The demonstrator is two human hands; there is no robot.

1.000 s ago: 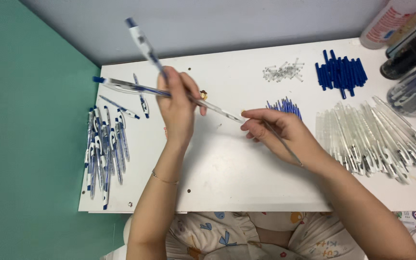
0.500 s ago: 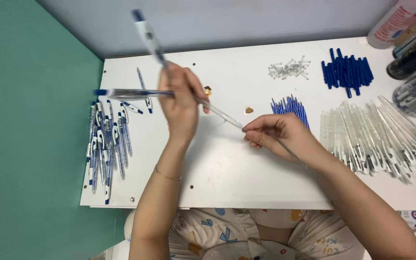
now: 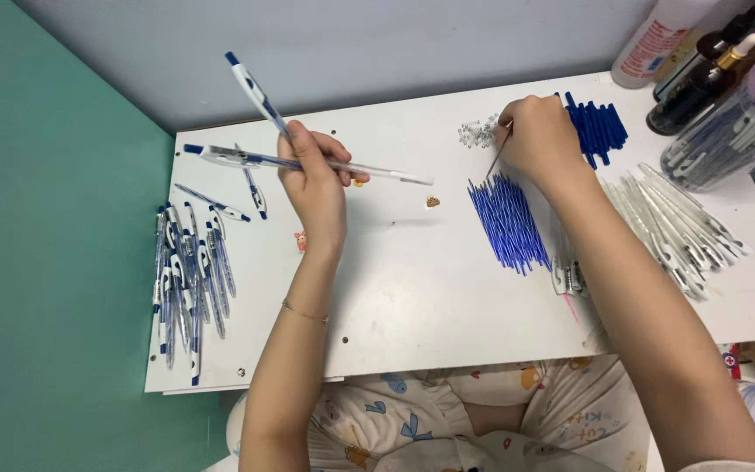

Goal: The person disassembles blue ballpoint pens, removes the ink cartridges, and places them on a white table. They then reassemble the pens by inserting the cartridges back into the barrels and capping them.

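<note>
My left hand (image 3: 315, 179) grips two blue-and-clear pens: one (image 3: 255, 92) points up and to the left, the other (image 3: 308, 163) lies crosswise with its thin tip toward the right. My right hand (image 3: 542, 140) is at the back of the white table (image 3: 412, 297), pinching a thin refill (image 3: 497, 159) beside a small heap of tiny springs (image 3: 478, 131). A pile of blue refills (image 3: 507, 223) lies just below that hand. Blue caps (image 3: 598, 129) sit to its right.
Several assembled pens (image 3: 187, 280) lie heaped at the table's left edge, with loose ones (image 3: 231, 205) near them. Clear pen barrels (image 3: 675, 227) fan out on the right. Bottles (image 3: 701, 65) and a clear container (image 3: 736, 131) stand at the back right. A green wall is on the left.
My right hand has moved from the table's middle up and to the right, to the springs. My left hand keeps its two pens, held in much the same place.
</note>
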